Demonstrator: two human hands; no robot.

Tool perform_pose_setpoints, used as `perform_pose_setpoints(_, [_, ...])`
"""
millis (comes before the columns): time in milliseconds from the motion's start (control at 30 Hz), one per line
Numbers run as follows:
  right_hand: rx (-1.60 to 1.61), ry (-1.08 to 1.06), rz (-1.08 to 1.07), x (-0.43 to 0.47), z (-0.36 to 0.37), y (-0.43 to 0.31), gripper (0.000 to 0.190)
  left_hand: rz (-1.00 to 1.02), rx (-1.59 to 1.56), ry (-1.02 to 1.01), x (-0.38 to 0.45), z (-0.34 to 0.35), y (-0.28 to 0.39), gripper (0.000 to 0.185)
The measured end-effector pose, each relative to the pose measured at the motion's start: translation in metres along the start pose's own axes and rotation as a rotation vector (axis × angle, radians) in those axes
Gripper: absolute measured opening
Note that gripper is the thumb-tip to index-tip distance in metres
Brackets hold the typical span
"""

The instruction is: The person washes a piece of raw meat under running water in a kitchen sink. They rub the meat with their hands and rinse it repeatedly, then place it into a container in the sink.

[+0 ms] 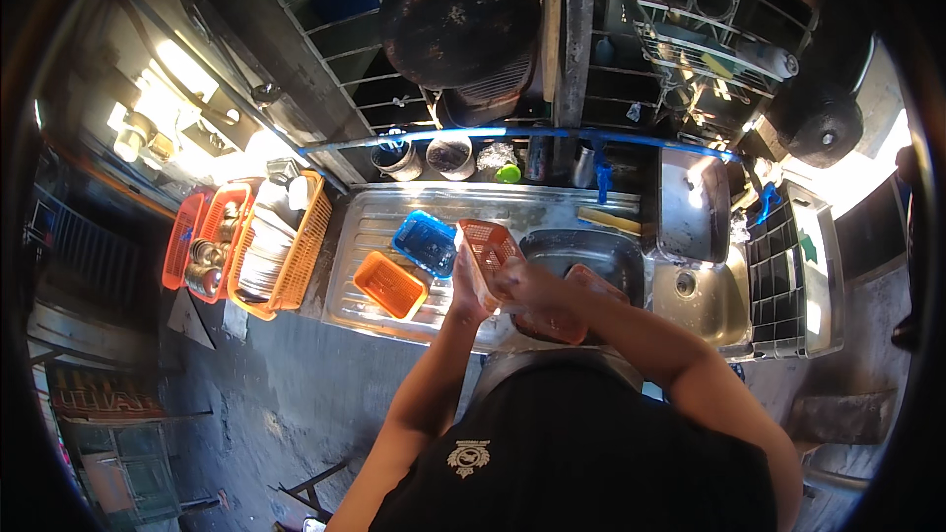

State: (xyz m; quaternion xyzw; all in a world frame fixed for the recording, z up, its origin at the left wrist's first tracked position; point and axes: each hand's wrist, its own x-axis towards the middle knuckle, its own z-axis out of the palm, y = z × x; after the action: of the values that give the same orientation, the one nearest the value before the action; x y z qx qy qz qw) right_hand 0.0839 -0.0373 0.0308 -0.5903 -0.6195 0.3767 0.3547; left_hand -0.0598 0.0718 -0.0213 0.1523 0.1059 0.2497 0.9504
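A red plastic basket (488,242) is tilted over the left rim of the sink basin (547,244). My left hand (468,284) grips its near left side. Against its right side is my right hand (523,282), blurred; whether it holds anything I cannot tell. Below my right forearm, more red plastic basketwork (558,326) lies at the basin's near edge, partly covered by the arm. A blue basket (426,242) and an orange basket (390,285) rest on the ribbed steel drainboard (362,225), left of my left hand.
At far left, an orange rack (310,251) holds white plates beside red baskets (222,236) with metal ware. Blue pipe (480,132) and blue tap (604,181) are behind the sink. A smaller basin (684,282), upright metal tray (693,203) and wire rack (776,273) stand right.
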Motion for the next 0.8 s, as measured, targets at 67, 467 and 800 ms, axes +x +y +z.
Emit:
perform_pose_setpoints(67, [-0.163,-0.036,-0.149,-0.017,0.000,0.000,0.035,0.002,-0.031,-0.105,-0.003,0.005,0.004,0.066])
perform_pose_setpoints(467, [-0.402,0.099,0.107,-0.100,-0.034,0.094,0.044,-0.023,1.977,0.794,-0.047,-0.132,0.007,0.072])
perform_pose_setpoints(800, [-0.330,0.430,0.359,-0.137,-0.010,0.142,0.032,-0.448,2.625,0.559,-0.127,-0.179,0.096,0.024])
